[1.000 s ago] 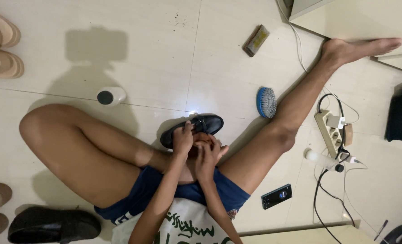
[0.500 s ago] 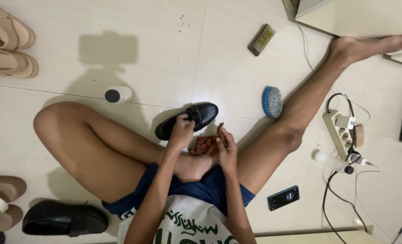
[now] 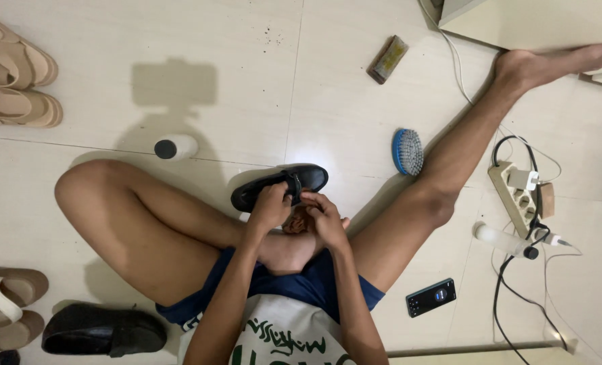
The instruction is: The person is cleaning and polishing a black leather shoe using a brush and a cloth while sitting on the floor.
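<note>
I sit on a tiled floor with my legs spread. A black leather shoe [image 3: 282,185] lies tilted between my knees. My left hand [image 3: 270,207] grips its near side, fingers closed on the rim. My right hand [image 3: 324,217] is closed around a brown cloth or brush [image 3: 296,220] just below the shoe's opening. The object in my right hand is mostly hidden by my fingers.
A blue round brush [image 3: 407,151] lies by my right leg. A small white bottle [image 3: 176,147] lies left of the shoe. The second black shoe [image 3: 103,330], sandals [image 3: 13,64], a phone [image 3: 430,297], a power strip [image 3: 517,196] with cables and a flat tin [image 3: 388,59] surround me.
The view has shifted slightly, moving everything lower in frame. Both hands stay on the shoe; my right hand has drawn a little back from its opening.
</note>
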